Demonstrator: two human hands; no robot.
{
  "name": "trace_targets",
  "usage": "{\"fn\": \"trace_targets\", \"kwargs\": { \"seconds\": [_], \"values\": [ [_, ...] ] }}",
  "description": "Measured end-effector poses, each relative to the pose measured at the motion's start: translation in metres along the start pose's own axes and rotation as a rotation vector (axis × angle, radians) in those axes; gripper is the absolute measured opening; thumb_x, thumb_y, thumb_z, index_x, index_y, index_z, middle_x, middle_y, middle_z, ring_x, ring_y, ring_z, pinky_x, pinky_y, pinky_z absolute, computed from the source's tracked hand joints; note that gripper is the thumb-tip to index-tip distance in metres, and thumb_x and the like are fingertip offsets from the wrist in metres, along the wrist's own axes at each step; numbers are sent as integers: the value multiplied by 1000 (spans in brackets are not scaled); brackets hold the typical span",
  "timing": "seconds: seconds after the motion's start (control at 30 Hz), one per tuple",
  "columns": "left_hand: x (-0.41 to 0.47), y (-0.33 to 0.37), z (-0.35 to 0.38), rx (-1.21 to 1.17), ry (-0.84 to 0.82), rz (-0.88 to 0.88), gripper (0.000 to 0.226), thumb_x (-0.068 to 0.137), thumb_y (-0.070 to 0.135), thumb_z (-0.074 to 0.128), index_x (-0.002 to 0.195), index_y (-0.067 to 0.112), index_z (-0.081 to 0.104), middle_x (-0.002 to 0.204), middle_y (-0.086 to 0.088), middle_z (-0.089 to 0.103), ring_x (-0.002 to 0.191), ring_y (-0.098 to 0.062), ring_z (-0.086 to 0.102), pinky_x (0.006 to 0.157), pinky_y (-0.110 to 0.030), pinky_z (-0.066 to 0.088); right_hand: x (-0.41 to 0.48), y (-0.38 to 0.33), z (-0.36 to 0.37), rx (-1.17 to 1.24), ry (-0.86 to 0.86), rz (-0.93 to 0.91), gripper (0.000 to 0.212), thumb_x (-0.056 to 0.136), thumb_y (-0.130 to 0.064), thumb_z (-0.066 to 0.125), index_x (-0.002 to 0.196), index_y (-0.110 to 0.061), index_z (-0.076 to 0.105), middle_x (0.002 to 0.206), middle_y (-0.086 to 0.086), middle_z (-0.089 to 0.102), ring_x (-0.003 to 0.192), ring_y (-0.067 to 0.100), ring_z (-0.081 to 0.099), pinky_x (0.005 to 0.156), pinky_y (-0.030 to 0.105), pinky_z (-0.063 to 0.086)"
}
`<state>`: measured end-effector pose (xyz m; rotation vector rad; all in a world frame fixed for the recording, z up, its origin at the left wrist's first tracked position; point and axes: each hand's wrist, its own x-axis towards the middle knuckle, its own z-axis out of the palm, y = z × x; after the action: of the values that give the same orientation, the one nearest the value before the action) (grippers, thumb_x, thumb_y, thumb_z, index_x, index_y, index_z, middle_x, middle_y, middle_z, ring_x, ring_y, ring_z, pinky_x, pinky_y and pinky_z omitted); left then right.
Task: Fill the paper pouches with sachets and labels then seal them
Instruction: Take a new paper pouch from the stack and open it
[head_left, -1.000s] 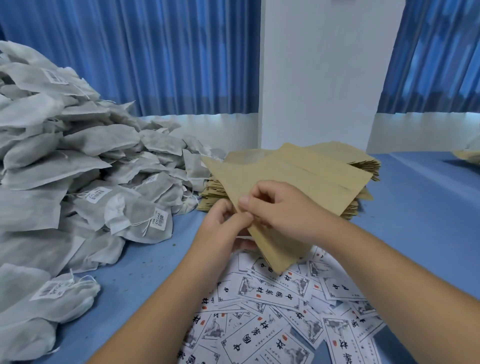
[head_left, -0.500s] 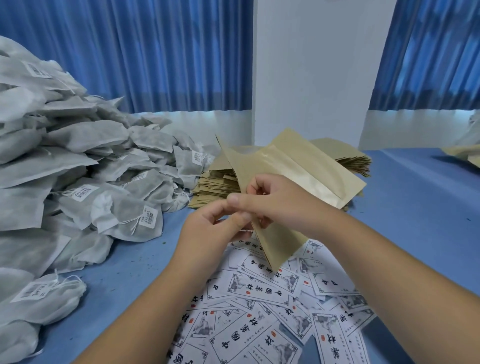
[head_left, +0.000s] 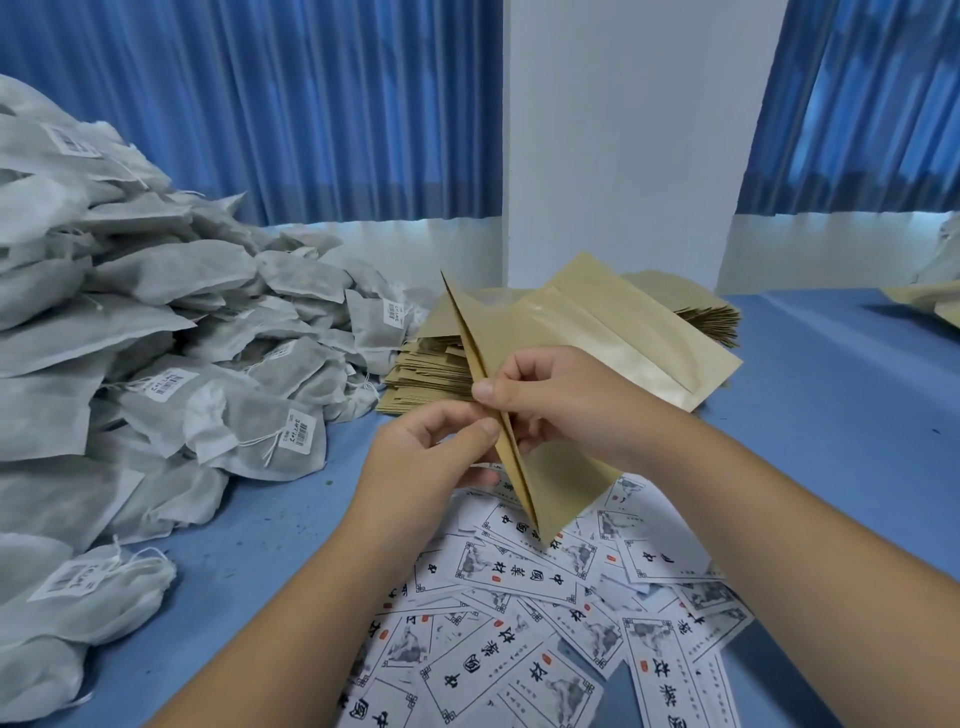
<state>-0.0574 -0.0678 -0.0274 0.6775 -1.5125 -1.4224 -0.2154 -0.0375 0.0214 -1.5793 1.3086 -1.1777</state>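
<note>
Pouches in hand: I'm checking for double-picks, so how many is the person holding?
1: the pouch pinched between left hand and right hand, over the labels. A second stuck behind it would be hidden.

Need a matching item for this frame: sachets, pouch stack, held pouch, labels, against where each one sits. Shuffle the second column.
Things
1. sachets
2. pouch stack
3. held pouch
4. labels

Places
A. scattered flat on the table, nearest the camera
B. heaped at the left
C. pinched between left hand and right hand
D. piled flat behind the hands

Pairs: 1-B, 2-D, 3-C, 4-A
</note>
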Motion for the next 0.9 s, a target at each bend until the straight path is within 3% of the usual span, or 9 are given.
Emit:
{"fn": "trace_targets", "kwargs": {
  "seconds": [0.13, 0.2, 0.3, 0.4, 0.5, 0.63, 0.9],
  "values": [
    [0, 1, 4, -39, 34, -2, 14, 88, 9, 64, 76, 14, 69, 90, -17, 71, 75, -25, 69, 67, -33, 59, 0, -6, 3, -89, 34, -71, 20, 90, -14, 65, 74, -8, 54, 55, -2, 54, 50, 9, 51, 56, 23, 49],
    [-2, 3, 6, -75, -15, 30, 14, 88, 22, 66, 84, 10, 65, 86, -12, 72, 76, -22, 69, 63, -28, 57, 0, -13, 3, -120, 40, -101, 21, 90, -13, 64, 72, -9, 54, 59, 3, 54, 52, 10, 51, 58, 25, 48],
    [-3, 4, 7, -28, -41, 88, 39, 73, 39, 75, 85, 5, 60, 78, -3, 70, 74, -16, 69, 64, -26, 56, -3, -22, 5, -156, -2, -126, 25, 89, -12, 65, 67, -11, 54, 60, 4, 53, 58, 17, 50, 61, 28, 47],
    [-3, 5, 6, 8, -84, 108, 32, 72, 32, 80, 77, 7, 61, 73, -3, 70, 71, -13, 69, 65, -25, 56, -5, -26, 5, -207, -29, -115, 28, 89, -9, 65, 64, -11, 52, 57, 1, 51, 58, 15, 50, 58, 24, 46],
    [-3, 5, 3, -78, -128, 88, 22, 75, 22, 69, 86, 3, 65, 81, -11, 70, 74, -17, 69, 67, -24, 55, -7, -27, 2, -232, -34, -89, 29, 89, -10, 64, 64, -10, 51, 58, 5, 52, 57, 14, 50, 62, 25, 44],
    [0, 3, 1, -170, -140, 37, 16, 77, 17, 66, 88, 6, 67, 82, -14, 69, 74, -21, 68, 67, -29, 56, -8, -26, 1, -321, 14, -94, 32, 88, -13, 65, 61, -13, 48, 56, -1, 48, 51, 6, 40, 53, 17, 35],
    [-5, 6, 8, -280, -191, 16, 12, 81, 14, 64, 82, 20, 74, 83, -9, 71, 76, -17, 69, 68, -27, 57, -9, -29, -3, -438, 61, -100, 34, 82, -7, 62, 56, -16, 42, 54, -3, 34, 52, 9, 30, 51, 25, 28]
  ]
}}
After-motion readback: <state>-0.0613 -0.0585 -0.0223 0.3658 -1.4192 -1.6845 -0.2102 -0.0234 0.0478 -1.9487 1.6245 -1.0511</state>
